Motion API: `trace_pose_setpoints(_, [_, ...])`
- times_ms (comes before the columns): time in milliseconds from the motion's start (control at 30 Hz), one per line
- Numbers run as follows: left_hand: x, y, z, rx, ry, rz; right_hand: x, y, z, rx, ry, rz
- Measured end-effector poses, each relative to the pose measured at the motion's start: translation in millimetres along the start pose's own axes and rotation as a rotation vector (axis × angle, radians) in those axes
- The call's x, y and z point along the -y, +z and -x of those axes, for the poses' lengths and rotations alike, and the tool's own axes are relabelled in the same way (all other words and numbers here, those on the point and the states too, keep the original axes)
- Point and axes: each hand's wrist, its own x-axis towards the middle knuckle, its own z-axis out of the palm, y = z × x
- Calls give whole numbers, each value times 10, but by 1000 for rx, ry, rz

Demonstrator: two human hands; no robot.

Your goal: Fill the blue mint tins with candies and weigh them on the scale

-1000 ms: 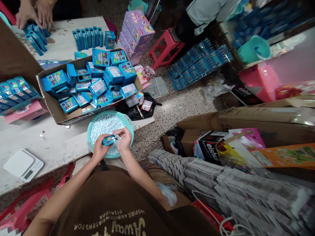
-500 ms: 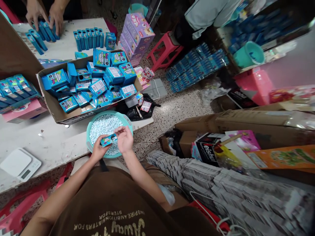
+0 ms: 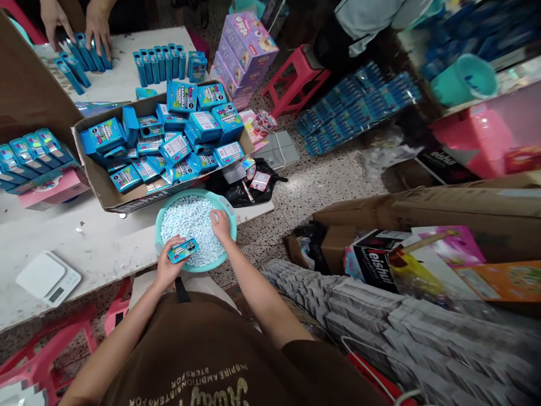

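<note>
A small blue candy box with a round dark hole at one end is held in my left hand, over the near left part of a turquoise basin. Light blue and white candies fill the basin. My right hand is at the basin's right side, low over the candies, its fingers curled together; whatever they hold is hidden. Just beyond the basin stands an open carton heaped with blue boxes.
Another person's hands touch upright blue boxes at the table's far side. A white scale sits on the left. Purple boxes and a red stool stand beyond. Grey stacks lie to my right.
My right hand has left the box's open end and moved right, down to the candies, and its fingers have closed. The box stays in my left hand. The whole view has shifted slightly.
</note>
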Motion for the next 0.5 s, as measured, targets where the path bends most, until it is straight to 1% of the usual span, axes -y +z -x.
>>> trace_pose_setpoints(33, [-10, -8, 11, -8, 21, -18, -29, 62, -1, -9, -15, 35])
trace_pose_setpoints(100, [-43, -31, 39, -38, 32, -38, -73, 194, 52, 22, -48, 94])
trace_pose_setpoints(200, [-99, -75, 88, -95, -12, -45, -94, 359, 214, 128, -70, 108])
trace_pose_setpoints(300, [-122, -101, 126, -150, -66, -42, -68, 432, 332, 186, -43, 80])
trace_pose_setpoints(400, [-109, -94, 137, -183, -113, -38, -15, 439, 336, 239, 57, 35])
trace_pose_setpoints(500, [-88, -70, 124, -233, -187, -40, 62, 434, 294, 328, 231, -150])
